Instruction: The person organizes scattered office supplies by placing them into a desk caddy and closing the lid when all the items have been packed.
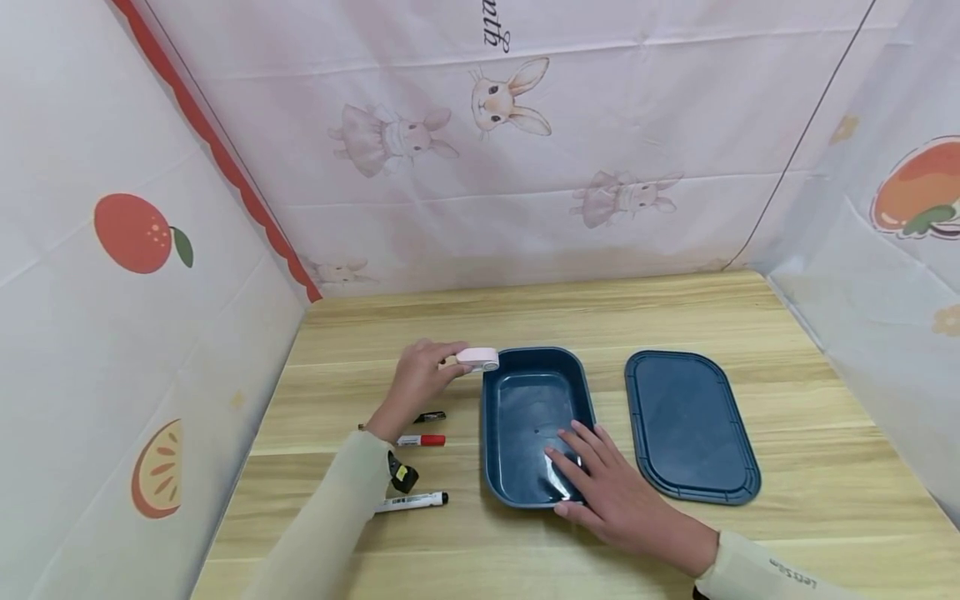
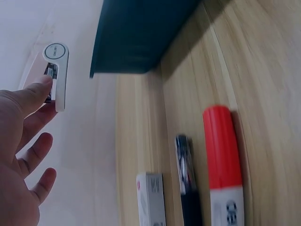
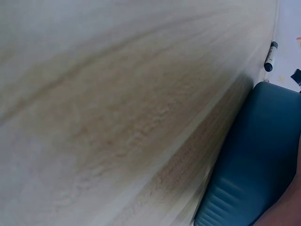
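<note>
My left hand (image 1: 420, 379) pinches a small pink and white stapler (image 1: 478, 358) between thumb and fingers. It is held at the far left corner of a dark blue plastic box (image 1: 536, 400), overlapping the rim in the head view. In the left wrist view the stapler (image 2: 60, 77) shows its round logo end upward, with the thumb in its gap. The box has no lid on and its inside looks bare. My right hand (image 1: 618, 500) rests over the box's near right corner, fingers spread inside and thumb by the near rim.
Right of the box lies its flat blue lid (image 1: 693, 425). To the left are a red-capped marker (image 1: 423, 440), a black pen (image 1: 431, 417), a black-capped white marker (image 1: 412, 502) and a black block with a yellow mark (image 1: 403, 477). A small white carton (image 2: 151, 200) lies beside the pen.
</note>
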`<action>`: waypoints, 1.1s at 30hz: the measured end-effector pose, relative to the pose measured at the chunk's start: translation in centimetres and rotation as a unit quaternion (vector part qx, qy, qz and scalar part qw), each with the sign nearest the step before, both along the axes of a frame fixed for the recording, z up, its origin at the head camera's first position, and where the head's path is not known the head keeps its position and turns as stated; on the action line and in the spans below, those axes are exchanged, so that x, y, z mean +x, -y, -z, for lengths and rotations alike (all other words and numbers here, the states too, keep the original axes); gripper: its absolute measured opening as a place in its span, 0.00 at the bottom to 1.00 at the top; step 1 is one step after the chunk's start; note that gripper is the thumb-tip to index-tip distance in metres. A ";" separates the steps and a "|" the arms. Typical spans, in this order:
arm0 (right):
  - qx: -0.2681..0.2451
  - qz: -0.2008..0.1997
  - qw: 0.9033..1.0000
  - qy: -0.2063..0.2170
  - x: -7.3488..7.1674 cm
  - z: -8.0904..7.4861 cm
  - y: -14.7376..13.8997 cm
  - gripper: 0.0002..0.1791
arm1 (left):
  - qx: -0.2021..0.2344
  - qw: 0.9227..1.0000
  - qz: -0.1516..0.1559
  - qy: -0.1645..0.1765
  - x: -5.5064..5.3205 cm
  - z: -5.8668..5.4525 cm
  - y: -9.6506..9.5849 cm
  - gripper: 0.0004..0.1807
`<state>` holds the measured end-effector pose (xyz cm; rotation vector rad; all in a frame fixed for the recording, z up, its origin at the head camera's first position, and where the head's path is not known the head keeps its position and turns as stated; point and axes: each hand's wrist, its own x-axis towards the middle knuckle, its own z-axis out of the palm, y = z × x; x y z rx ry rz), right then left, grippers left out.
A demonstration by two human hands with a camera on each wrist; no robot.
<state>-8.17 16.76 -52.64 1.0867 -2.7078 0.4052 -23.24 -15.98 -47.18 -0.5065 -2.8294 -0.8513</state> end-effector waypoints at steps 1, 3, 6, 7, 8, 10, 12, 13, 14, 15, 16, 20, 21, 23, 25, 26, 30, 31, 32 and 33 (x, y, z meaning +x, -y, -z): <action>-0.001 0.000 1.000 0.001 0.0 0.0 0.0 0.37 | -0.001 1.000 0.003 -0.002 -0.1 0.1 -0.3 0.21; -0.003 0.001 1.000 0.000 0.0 -0.1 0.0 0.37 | -0.003 1.000 0.011 -0.004 -0.3 0.1 -0.9 0.21; -0.005 0.001 1.000 -0.005 0.0 0.0 0.0 0.37 | -0.004 1.000 0.021 -0.006 -0.5 0.2 -1.7 0.19; -0.006 0.002 1.000 -0.005 0.0 0.0 0.0 0.37 | -0.005 1.000 0.023 -0.007 -0.6 0.2 -2.0 0.18; -0.006 0.003 1.000 -0.008 0.1 0.0 0.0 0.37 | -0.007 1.000 0.026 -0.010 -0.6 0.2 -2.2 0.17; -0.007 0.003 1.000 -0.006 0.1 0.0 0.1 0.37 | -0.012 0.999 0.029 -0.011 -0.7 0.3 -2.7 0.17; -0.008 0.004 1.000 -0.001 0.1 0.0 0.1 0.37 | -0.017 0.999 0.030 -0.012 -0.8 0.4 -3.1 0.17; -0.008 0.004 1.000 0.001 0.2 0.0 0.1 0.37 | -0.019 0.999 0.030 -0.012 -0.8 0.4 -3.3 0.17; -0.009 0.004 1.000 0.003 0.2 0.0 0.1 0.37 | -0.020 0.999 0.030 -0.012 -0.9 0.5 -3.4 0.17; -0.008 0.005 1.000 0.004 0.2 0.0 0.1 0.37 | -0.021 0.999 0.029 -0.012 -1.0 0.6 -3.6 0.17; -0.008 0.005 1.000 0.004 0.2 0.0 0.1 0.37 | -0.022 0.999 0.029 -0.012 -1.0 0.7 -3.8 0.17; -0.004 0.005 1.000 0.002 0.2 0.0 0.0 0.37 | -0.021 0.999 0.028 -0.010 -1.1 0.9 -4.5 0.18; -0.004 0.006 1.000 0.001 0.2 0.1 0.0 0.37 | -0.022 0.999 0.028 -0.010 -1.2 0.9 -4.6 0.18; -0.004 0.005 1.000 0.000 0.2 0.1 0.0 0.37 | -0.021 0.999 0.029 -0.010 -1.3 1.1 -5.0 0.19; -0.007 0.005 1.000 -0.001 0.2 0.1 0.0 0.37 | -0.027 0.999 0.029 -0.010 -1.4 1.2 -5.3 0.18; -0.009 0.005 1.000 -0.002 0.2 0.1 0.0 0.36 | -0.032 0.999 0.028 -0.010 -1.4 1.2 -5.5 0.18; -0.015 0.002 1.000 -0.008 0.2 0.1 0.1 0.36 | -0.051 0.998 0.026 -0.007 -1.5 1.4 -6.2 0.17; -0.017 0.000 1.000 -0.009 0.2 0.1 0.1 0.36 | -0.055 0.998 0.026 -0.005 -1.5 1.4 -6.3 0.17; -0.016 0.000 1.000 -0.010 0.2 0.1 0.1 0.36 | -0.061 0.998 0.025 -0.005 -1.5 1.4 -6.4 0.17; -0.017 0.000 1.000 -0.011 0.2 0.1 0.1 0.36 | -0.065 0.998 0.026 -0.004 -1.5 1.5 -6.6 0.18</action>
